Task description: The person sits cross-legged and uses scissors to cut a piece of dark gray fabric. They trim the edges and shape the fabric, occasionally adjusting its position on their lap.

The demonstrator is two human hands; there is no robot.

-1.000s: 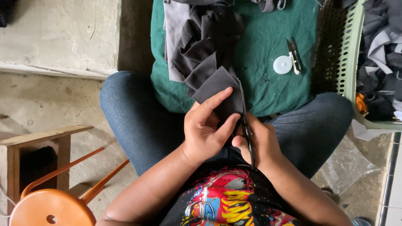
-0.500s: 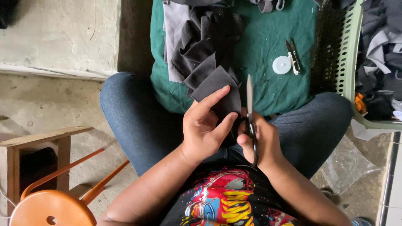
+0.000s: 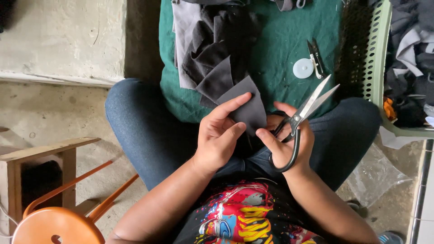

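Observation:
My left hand pinches a dark grey piece of fabric between thumb and fingers, over my lap. My right hand grips a pair of black-handled scissors, with the blades slightly apart and pointing up to the right, away from the cloth; its thumb also touches the fabric's lower edge. The held piece trails up into a pile of dark fabric strips lying on a green cloth.
A white round disc and small thread snips lie on the green cloth. A green perforated basket of fabric scraps stands at right. An orange stool and a wooden bench sit at lower left on the concrete floor.
My right hand has swung the scissors from upright beside the fabric out to the right, blades now tilted and apart. My left hand still holds the fabric in the same place.

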